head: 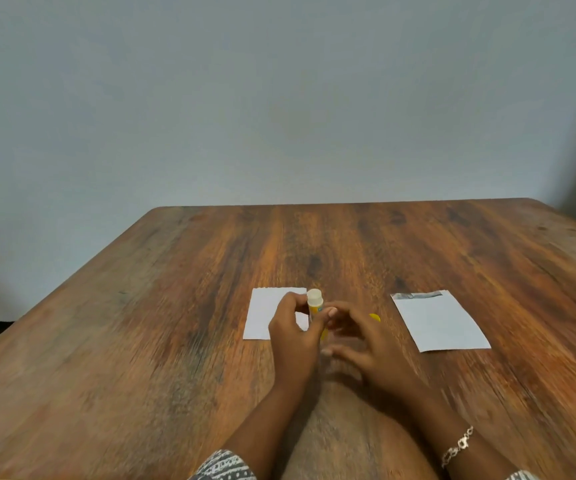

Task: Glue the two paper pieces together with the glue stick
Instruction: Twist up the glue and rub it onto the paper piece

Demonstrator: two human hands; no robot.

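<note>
**gluefan22:** Pinched between the left hand point(291, 336)'s thumb and fingers, the glue stick point(314, 306) stands about upright, white end on top, yellow body mostly hidden by the fingers. The right hand point(366, 344) is right beside it, fingers loosely curled and spread, fingertips close to the stick's lower part. It's blurry there, so I can't tell if that hand is gripping anything. A small yellow bit point(375, 317) peeks out behind its knuckles, could be the cap, not sure.

**paperpusher:** ok and where's the paper vs the hands?

**gluefan22:** Left paper piece point(266, 311) lies flat directly behind the left hand, partly covered by it, and the stick sits over its right edge. Its far edge looks a bit ragged. Right paper piece point(439, 322) lies flat too, well apart from the stick, off to the right of the right hand, turned slightly, with a grey strip along its far edge. The two sheets don't touch, and both hands fill the gap between them.

**paperpusher:** room to move?

**gluefan22:** Plenty. The wooden table point(175, 341) is bare to the left and beyond the papers up to the far edge, which meets a plain wall point(279, 98). Right of the second sheet there's open wood as well. Bracelet point(458, 445) on the right wrist, patterned sleeve point(224, 467) on the left arm.
</note>
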